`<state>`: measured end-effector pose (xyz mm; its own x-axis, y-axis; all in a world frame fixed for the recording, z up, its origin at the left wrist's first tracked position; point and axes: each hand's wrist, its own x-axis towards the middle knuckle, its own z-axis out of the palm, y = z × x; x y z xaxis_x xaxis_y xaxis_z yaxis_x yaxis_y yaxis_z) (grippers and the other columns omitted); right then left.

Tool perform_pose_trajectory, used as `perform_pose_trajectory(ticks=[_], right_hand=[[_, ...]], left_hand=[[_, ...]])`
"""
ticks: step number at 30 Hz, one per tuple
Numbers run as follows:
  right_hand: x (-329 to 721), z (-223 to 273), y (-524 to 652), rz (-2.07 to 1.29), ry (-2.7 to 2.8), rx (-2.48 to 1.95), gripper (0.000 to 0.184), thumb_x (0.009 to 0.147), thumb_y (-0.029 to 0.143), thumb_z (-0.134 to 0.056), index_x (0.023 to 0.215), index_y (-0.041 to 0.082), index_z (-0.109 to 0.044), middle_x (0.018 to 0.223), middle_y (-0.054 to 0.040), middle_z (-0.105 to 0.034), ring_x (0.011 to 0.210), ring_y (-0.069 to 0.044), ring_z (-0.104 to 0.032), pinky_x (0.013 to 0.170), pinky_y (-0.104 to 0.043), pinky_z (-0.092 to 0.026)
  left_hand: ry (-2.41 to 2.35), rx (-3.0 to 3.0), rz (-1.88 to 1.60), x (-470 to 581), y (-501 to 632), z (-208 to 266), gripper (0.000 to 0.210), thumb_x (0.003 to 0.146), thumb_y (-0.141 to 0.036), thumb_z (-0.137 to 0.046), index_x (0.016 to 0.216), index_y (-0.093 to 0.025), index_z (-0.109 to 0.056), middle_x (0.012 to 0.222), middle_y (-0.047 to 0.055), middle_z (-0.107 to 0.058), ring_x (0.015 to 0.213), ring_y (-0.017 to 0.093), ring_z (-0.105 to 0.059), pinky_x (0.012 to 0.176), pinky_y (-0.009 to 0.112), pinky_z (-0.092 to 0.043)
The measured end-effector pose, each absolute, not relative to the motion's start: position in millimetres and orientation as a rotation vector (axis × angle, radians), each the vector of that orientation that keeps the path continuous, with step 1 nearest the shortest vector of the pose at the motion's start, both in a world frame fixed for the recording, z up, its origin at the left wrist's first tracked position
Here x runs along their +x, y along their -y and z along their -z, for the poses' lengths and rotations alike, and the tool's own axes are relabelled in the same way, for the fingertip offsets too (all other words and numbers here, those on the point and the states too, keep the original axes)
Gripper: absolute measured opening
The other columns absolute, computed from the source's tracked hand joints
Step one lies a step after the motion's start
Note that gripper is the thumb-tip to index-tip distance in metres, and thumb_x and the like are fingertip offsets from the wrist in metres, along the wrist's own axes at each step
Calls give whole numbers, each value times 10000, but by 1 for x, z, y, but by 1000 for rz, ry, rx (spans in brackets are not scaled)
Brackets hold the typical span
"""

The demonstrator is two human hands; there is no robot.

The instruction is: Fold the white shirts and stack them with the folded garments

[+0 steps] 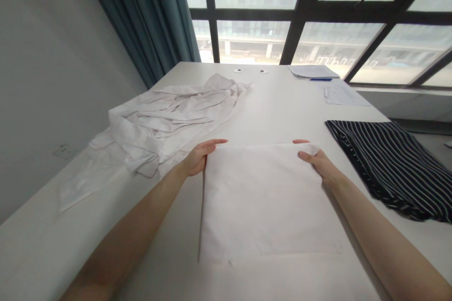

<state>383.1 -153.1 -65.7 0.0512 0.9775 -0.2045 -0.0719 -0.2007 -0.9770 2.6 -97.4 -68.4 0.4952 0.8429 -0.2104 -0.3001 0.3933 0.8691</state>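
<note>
A white cloth (264,202), folded into a flat rectangle, lies in front of me on the table. At its far left corner my left hand (202,157) grips the edge, the index finger stretched along the far side. My right hand (316,162) pinches the far right corner, thumb on top and fingers partly hidden beneath. Whether the far edge is lifted off the table I cannot tell. Beyond my left hand a crumpled white cloth (176,117) is heaped in loose folds.
A black cloth with white stripes (395,164) lies folded at the right table edge. Papers (312,71) with a blue pen (320,79) and another sheet (348,95) lie at the far right. A clear plastic bag (92,174) is on the left. Windows and a blue curtain (151,14) stand behind the white table (282,103).
</note>
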Motion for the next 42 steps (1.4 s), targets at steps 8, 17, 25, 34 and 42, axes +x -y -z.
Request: perform_pose_trajectory(ticks=[8,17,25,34,42], right_hand=[[387,66,150,-1342,1063,-1294,577,606,461,-834,1110,260,-639,891,-17,-745,684,-189,-683,628,-318,-568],[388,70,151,-1400,1020,-1191,539,604,448,-841,1069,288,-622,1249,-50,-678,1039,-258,-673,875,-405,-551],[381,62,153,-1384,1118,-1324,653,579,399,-851,1174,249,-627,913,-20,-738,740,-194,-678,650,-303,-550],[374,66,145,-897,1354,-1441,442,648,431,-803,989,175,-688,659,24,-618,561,-123,-518,514,-246,-418],[372,71,150,-182,1682,-1412,242,845,395,-630,989,222,-716,891,-32,-730,759,-185,-650,703,-286,-483]], left_hand=[[-768,922,-883,6,100,72,496,715,-286,-820,1171,-144,-688,883,83,-749,721,165,-696,664,253,-567],[-735,930,-758,4,101,67,615,681,-297,-851,1239,-147,-640,1027,127,-734,869,211,-708,774,307,-577],[-892,1095,-829,9,104,74,535,643,-344,-862,1110,-134,-707,944,92,-748,773,187,-694,700,269,-551],[-1084,1640,-1003,17,105,72,405,799,-442,-710,1096,-168,-734,1092,84,-732,1024,251,-668,887,319,-520],[-1163,1859,-1144,21,105,71,298,849,-369,-651,1067,-187,-740,1094,58,-738,1061,227,-662,981,324,-485]])
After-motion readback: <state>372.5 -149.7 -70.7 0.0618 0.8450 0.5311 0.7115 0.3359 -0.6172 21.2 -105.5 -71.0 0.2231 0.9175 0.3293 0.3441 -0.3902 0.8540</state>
